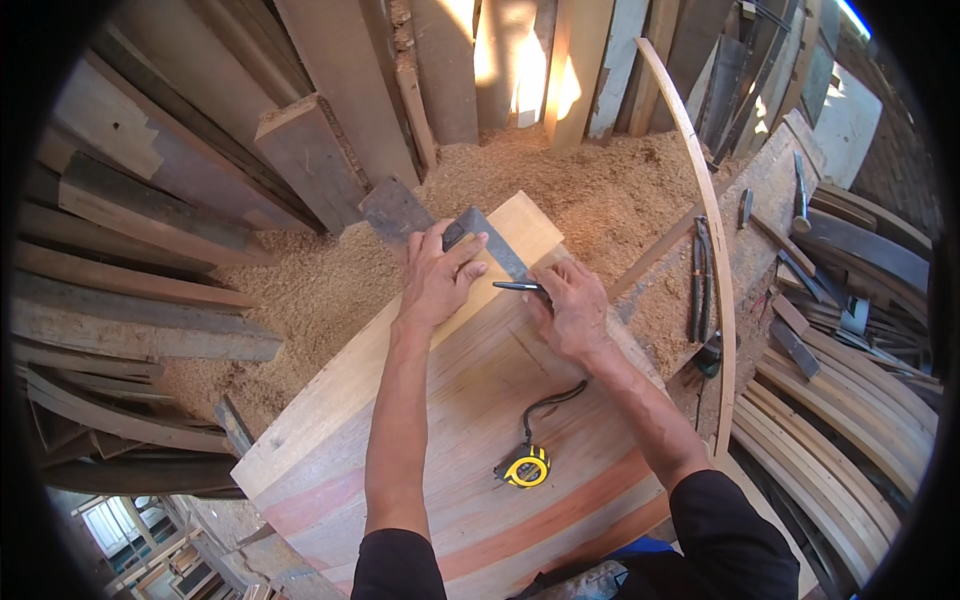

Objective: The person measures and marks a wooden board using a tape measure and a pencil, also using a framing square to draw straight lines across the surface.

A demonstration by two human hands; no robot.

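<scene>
My left hand [437, 275] is closed on a try square [503, 250], its fingers and thumb around the dark stock. The square's metal blade lies across a pale wooden plank [335, 405], close to the plank's far end. In my right hand [568, 305] a slim black pen [512, 286] is pinched, lying just below the blade's end; its writing tip is too small to make out. Under my forearms lies a wide wooden panel [470, 375] with reddish bands. A yellow and black tape measure [525, 466] rests on it between my arms, its black strap curling toward my right wrist.
Sawdust [590, 180] is heaped beyond the plank. Upright boards [350, 80] lean along the back and left. A long curved wooden strip [712, 220] stands at the right, near pincers [700, 280] and a hammer [801, 195]. Stacked strips [830, 440] lie at the lower right.
</scene>
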